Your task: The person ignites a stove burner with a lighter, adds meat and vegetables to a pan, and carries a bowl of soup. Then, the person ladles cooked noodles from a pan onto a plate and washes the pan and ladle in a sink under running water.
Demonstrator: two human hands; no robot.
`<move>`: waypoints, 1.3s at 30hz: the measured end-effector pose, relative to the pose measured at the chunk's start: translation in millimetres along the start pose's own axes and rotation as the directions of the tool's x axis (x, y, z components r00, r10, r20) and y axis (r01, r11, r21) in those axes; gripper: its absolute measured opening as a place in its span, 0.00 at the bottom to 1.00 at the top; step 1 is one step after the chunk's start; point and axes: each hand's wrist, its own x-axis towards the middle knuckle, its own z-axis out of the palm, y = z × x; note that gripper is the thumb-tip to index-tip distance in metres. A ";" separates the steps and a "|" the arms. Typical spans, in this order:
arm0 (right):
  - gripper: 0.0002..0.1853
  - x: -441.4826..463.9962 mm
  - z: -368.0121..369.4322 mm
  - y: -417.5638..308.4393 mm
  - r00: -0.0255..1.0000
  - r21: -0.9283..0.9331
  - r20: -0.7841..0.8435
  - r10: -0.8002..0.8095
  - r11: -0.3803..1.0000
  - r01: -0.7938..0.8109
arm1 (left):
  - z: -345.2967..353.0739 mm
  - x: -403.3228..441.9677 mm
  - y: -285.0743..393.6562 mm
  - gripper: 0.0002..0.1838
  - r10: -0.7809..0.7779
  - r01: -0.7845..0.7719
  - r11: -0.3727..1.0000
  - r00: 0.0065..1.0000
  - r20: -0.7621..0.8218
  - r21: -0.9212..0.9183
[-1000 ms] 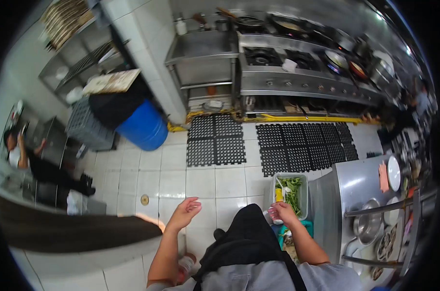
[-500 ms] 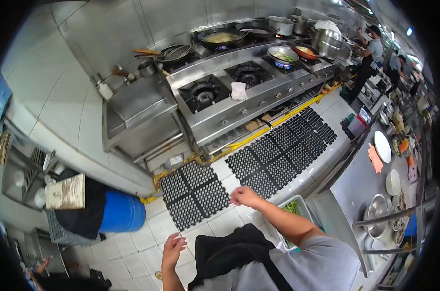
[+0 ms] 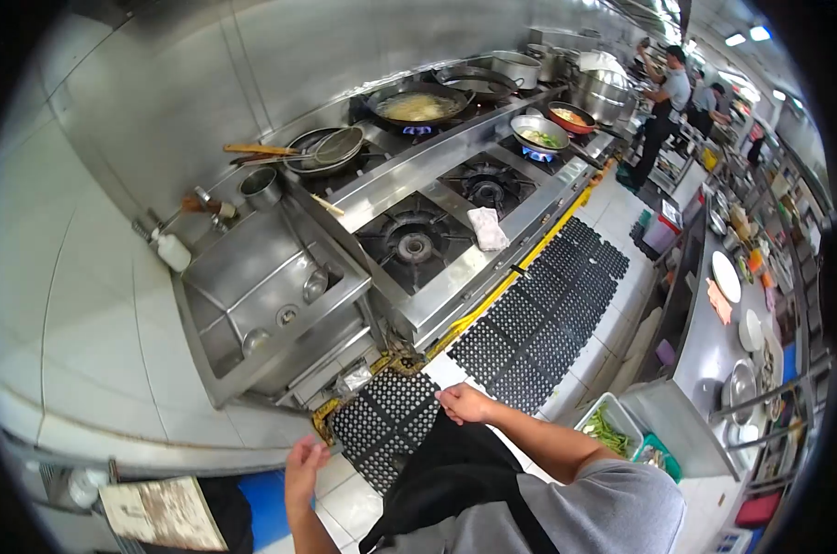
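The left hand [image 3: 305, 462] is hanging open, while the right hand [image 3: 465, 403] is hovering curled near the rubber mat [image 3: 372, 425], its grip impossible to tell! Greens [image 3: 605, 433] are sitting in the plastic tub [image 3: 629, 421] by the right arm; a flame-lit frying pan [image 3: 522, 123] is holding greenish food.

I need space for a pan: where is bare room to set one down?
Bare: the front burner between sink and white cloth; the counter left of the pink cloth. Crowded: the back of the stove, under pans.
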 end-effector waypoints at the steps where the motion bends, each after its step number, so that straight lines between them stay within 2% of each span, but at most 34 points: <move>1: 0.23 6.2 -2.1 -5.9 0.999 0.043 -0.028 0.015 0.999 -0.014 | -5.8 29.7 22.1 0.20 0.040 -0.039 0.997 0.999 -0.005 0.065; 3: 0.25 24.8 -6.6 -9.5 0.996 0.092 -0.062 0.057 0.994 -0.051 | -17.3 84.7 61.9 0.20 0.075 -0.076 0.988 0.997 0.009 0.137; 7: 0.23 81.3 -5.2 -28.7 0.999 0.218 -0.032 -0.001 0.976 0.008 | -23.0 172.6 132.2 0.19 0.162 -0.163 0.985 0.987 0.020 0.061; 8: 0.22 98.3 -4.3 -38.0 0.999 0.204 -0.014 -0.030 0.978 0.032 | -24.1 189.9 147.3 0.19 0.191 -0.192 0.981 0.981 0.015 0.038; 10: 0.21 138.1 -1.8 -61.7 0.975 0.204 0.051 -0.217 0.958 0.202 | -31.0 220.5 167.5 0.17 0.188 -0.189 0.979 0.982 0.017 0.071; 13: 0.19 187.4 1.4 -116.0 0.938 0.270 0.137 -0.317 0.924 0.273 | -49.2 258.8 192.7 0.18 0.166 -0.167 0.986 0.985 0.052 0.026; 14: 0.19 199.4 -1.8 -138.1 0.934 0.270 0.150 -0.325 0.922 0.278 | -55.2 274.7 201.4 0.18 0.172 -0.173 0.985 0.984 0.038 0.029; 17: 0.18 226.7 2.6 -202.7 0.945 0.109 0.215 -0.245 0.968 0.226 | -80.6 301.0 216.2 0.20 0.089 -0.086 0.987 0.996 0.012 -0.137; 18: 0.20 239.0 5.7 -215.1 0.916 0.165 0.234 -0.326 0.942 0.293 | -89.5 319.9 222.4 0.20 0.059 -0.061 0.982 0.998 -0.017 -0.177; 20: 0.22 262.7 14.4 -241.4 0.938 0.176 0.218 -0.270 0.956 0.234 | -111.7 358.6 223.0 0.20 0.043 -0.046 0.967 0.999 -0.017 -0.252; 22: 0.23 283.6 22.7 -271.6 0.964 0.237 0.197 -0.179 0.963 0.130 | -123.6 403.1 223.3 0.21 0.024 -0.047 0.963 0.996 -0.089 -0.264; 24: 0.23 321.4 37.1 -282.6 0.971 0.195 0.164 -0.174 0.971 0.141 | -137.0 456.4 219.4 0.28 -0.021 0.014 0.937 1.000 -0.016 -0.349; 25: 0.22 338.5 44.7 -291.7 0.974 0.266 0.131 -0.186 0.953 0.146 | -138.5 480.4 220.2 0.28 -0.019 0.010 0.932 1.000 -0.023 -0.362; 26: 0.21 357.1 50.6 -300.3 0.976 0.336 0.093 -0.195 0.929 0.154 | -137.7 505.3 222.3 0.33 -0.084 0.054 0.868 0.996 -0.039 -0.493; 27: 0.17 378.8 54.9 -307.9 0.982 0.315 0.101 -0.157 0.942 0.118 | -140.1 532.8 225.6 0.38 -0.149 0.093 0.785 0.988 -0.042 -0.612; 28: 0.17 402.5 61.1 -315.9 0.984 0.306 0.100 -0.149 0.945 0.112 | -146.6 565.6 225.7 0.38 -0.153 0.097 0.778 0.988 -0.037 -0.621; 30: 0.11 450.1 73.6 -329.1 0.986 0.277 0.079 -0.148 0.953 0.121 | -157.7 625.4 224.3 0.46 -0.230 0.027 0.616 0.962 -0.147 -0.787; 31: 0.06 476.1 77.8 -333.8 0.981 0.246 0.074 -0.177 0.957 0.154 | -164.4 642.7 233.0 0.46 -0.238 0.040 0.610 0.962 -0.135 -0.791; 33: 0.08 526.5 84.2 -347.4 0.981 0.059 0.082 -0.178 0.983 0.173 | -169.8 674.0 252.6 0.45 -0.297 0.003 0.322 0.950 -0.099 -0.947; 35: 0.10 563.5 94.8 -372.2 0.988 -0.090 0.003 -0.155 0.984 0.154 | -184.1 679.6 277.9 0.44 -0.196 0.060 -0.052 0.978 0.069 -0.997; 36: 0.13 571.7 97.3 -394.6 0.990 -0.127 0.042 -0.135 0.982 0.140 | -189.8 671.7 284.5 0.41 -0.042 0.122 -0.114 0.991 0.127 -0.986; 37: 0.14 583.6 105.7 -403.6 0.981 -0.009 -0.020 -0.190 0.982 0.190 | -206.7 677.6 276.1 0.38 0.088 0.057 -0.134 0.995 0.045 -0.989; 38: 0.15 597.1 107.6 -416.2 0.988 0.012 0.026 -0.151 0.988 0.151 | -223.7 683.5 266.5 0.36 0.216 0.000 -0.170 0.976 -0.038 -0.986; 39: 0.15 621.6 114.5 -413.7 0.966 0.070 0.067 -0.248 0.967 0.243 | -226.9 669.4 284.0 0.35 0.176 -0.051 -0.249 0.980 -0.097 -0.967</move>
